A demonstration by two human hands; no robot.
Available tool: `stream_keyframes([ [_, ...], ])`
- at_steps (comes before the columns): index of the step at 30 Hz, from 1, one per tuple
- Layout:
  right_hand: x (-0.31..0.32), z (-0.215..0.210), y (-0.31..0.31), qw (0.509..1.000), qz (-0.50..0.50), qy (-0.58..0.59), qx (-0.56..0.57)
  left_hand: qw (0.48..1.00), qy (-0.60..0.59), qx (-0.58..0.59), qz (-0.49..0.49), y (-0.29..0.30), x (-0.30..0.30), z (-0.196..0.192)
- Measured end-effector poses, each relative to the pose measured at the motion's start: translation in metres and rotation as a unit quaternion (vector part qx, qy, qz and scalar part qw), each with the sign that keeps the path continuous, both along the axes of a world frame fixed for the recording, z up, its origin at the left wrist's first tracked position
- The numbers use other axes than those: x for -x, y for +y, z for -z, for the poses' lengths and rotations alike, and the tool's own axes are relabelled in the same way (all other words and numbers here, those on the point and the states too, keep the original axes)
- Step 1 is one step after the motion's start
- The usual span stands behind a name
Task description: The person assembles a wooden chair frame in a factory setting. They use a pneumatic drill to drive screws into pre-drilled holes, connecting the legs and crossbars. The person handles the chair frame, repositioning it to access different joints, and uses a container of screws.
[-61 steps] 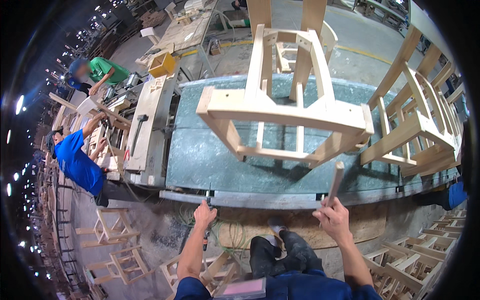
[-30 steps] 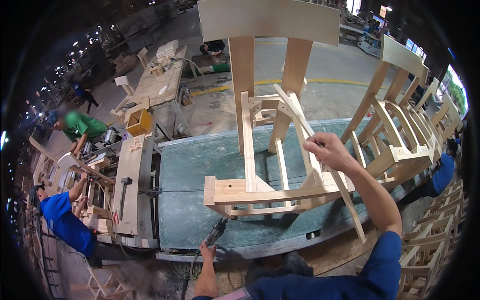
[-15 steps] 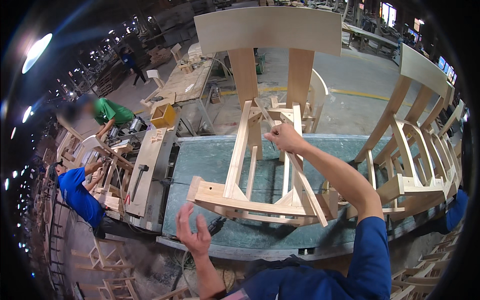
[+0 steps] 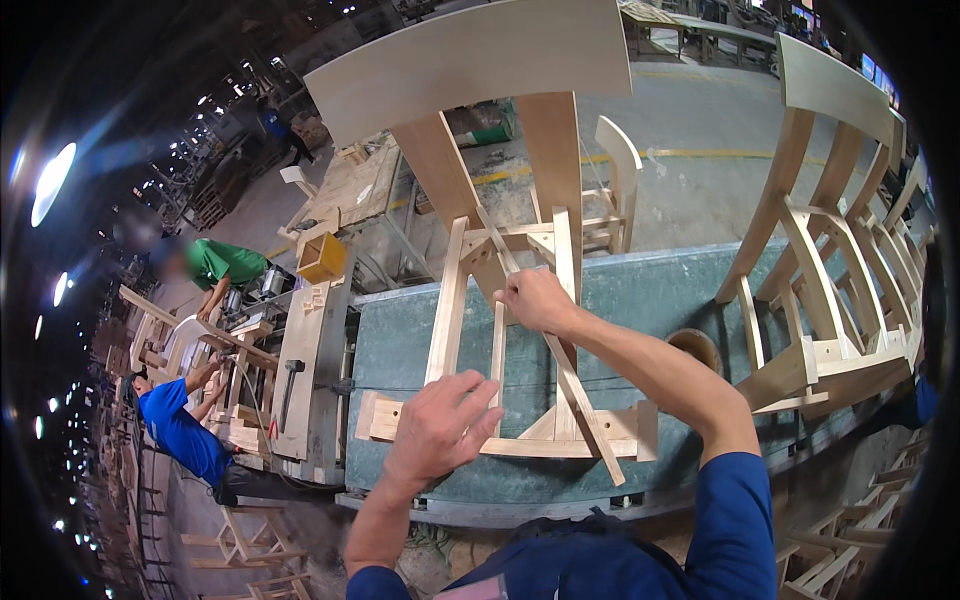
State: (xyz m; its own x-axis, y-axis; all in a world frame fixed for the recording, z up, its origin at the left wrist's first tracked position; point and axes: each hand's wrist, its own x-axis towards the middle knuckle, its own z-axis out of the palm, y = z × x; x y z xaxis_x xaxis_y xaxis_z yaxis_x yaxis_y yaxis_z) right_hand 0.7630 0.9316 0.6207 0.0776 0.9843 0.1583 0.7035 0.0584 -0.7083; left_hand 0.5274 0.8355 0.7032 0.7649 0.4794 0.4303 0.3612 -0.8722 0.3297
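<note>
An unpainted wooden chair frame [image 4: 470, 68] stands on the green-topped worktable, its broad curved backrest rising at the far side. My right hand [image 4: 538, 300] is closed around a long thin wooden strip [image 4: 580, 402], which slants across the seat frame from the back posts past the front rail. Near the front rail [image 4: 560, 447], my left hand [image 4: 438, 428] is open, holding nothing, its fingers apart. It hides part of that rail; whether it touches the wood I cannot tell.
More wooden chairs [image 4: 840, 95] crowd the table's right side, beside a round roll [image 4: 693, 347]. To the left, a side bench holds a mallet [image 4: 291, 385] and a yellow box [image 4: 321, 258]. People in blue [image 4: 180, 430] and green [image 4: 225, 262] work there.
My left hand has moved up and right to the front rail. The right hand still grips the strip. The view has shifted, and the chair frame sits at a different tilt.
</note>
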Motion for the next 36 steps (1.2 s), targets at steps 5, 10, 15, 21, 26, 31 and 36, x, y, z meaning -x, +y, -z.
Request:
stream_keyframes([
  [5, -0.013, 0.011, 0.005, 0.996, -0.031, -0.07, -0.044, 0.986, 0.067, -0.025, 0.148, 0.002, -0.03, -0.015],
  [10, -0.001, 0.001, 0.008, 0.995, -0.064, -0.078, 0.017, 0.964, 0.126, -0.023, 0.235, -0.028, -0.062, 0.015],
  [15, -0.015, 0.0, 0.008, 0.993, -0.046, -0.078, 0.071, 0.953, 0.104, -0.07, 0.277, -0.049, -0.106, 0.036],
  [21, -0.021, -0.019, 0.002, 0.997, -0.007, -0.067, -0.022, 0.941, 0.104, -0.079, 0.312, -0.05, -0.13, 0.053],
  [26, -0.08, -0.063, -0.014, 0.977, 0.085, 0.018, -0.197, 0.949, 0.1, 0.025, 0.299, -0.054, -0.151, 0.044],
  [31, -0.129, -0.087, -0.071, 0.961, 0.055, 0.246, -0.117, 0.954, 0.082, 0.025, 0.288, -0.048, -0.144, 0.05],
  [36, -0.186, -0.021, -0.155, 0.861, 0.106, 0.49, -0.088, 0.954, 0.079, 0.04, 0.287, -0.046, -0.146, 0.056],
])
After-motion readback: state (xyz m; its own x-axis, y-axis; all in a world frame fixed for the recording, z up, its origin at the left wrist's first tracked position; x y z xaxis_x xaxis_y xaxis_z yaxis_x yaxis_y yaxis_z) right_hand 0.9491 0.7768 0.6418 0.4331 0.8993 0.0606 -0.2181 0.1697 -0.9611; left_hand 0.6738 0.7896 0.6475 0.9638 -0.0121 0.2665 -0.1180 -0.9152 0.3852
